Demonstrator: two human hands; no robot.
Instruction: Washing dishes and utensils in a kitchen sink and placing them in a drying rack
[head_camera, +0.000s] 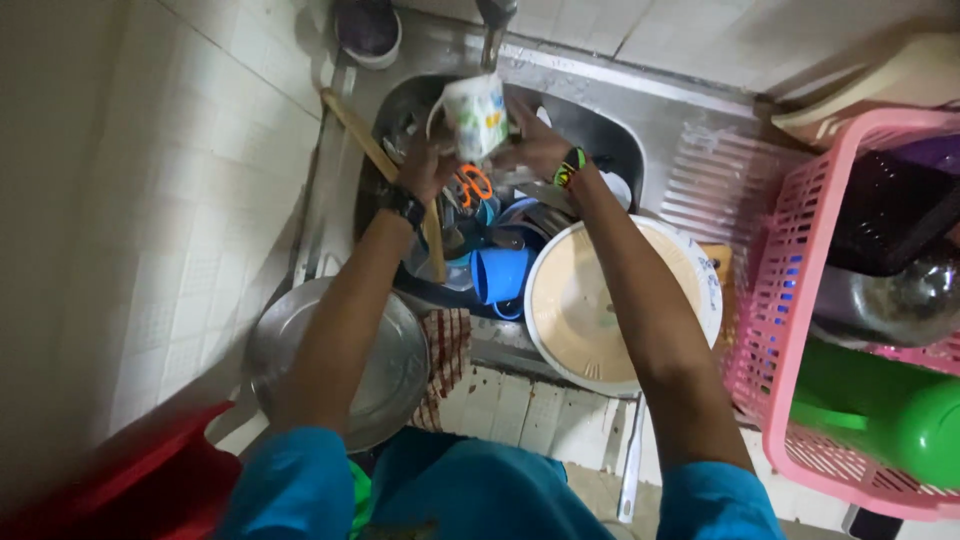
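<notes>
Both hands hold a white mug (474, 115) with a coloured print under the tap (493, 30), above the steel sink (600, 125). The left hand (425, 168) has its grip clamped on the mug's lower side; the right hand (533, 145) grips the other side, fingers wrapped against it. Below them the sink is crowded with dishes: a blue cup (498, 275), orange-handled scissors (474, 183), a wooden stick (375, 155). A round cream lid (585, 305) leans at the sink's edge, just beside a pink basket (790, 300). A steel plate (395, 370) sits left.

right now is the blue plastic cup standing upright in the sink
No, the blue plastic cup lies on its side among the dishes in the steel sink, below the white patterned mug held in both hands.
</notes>
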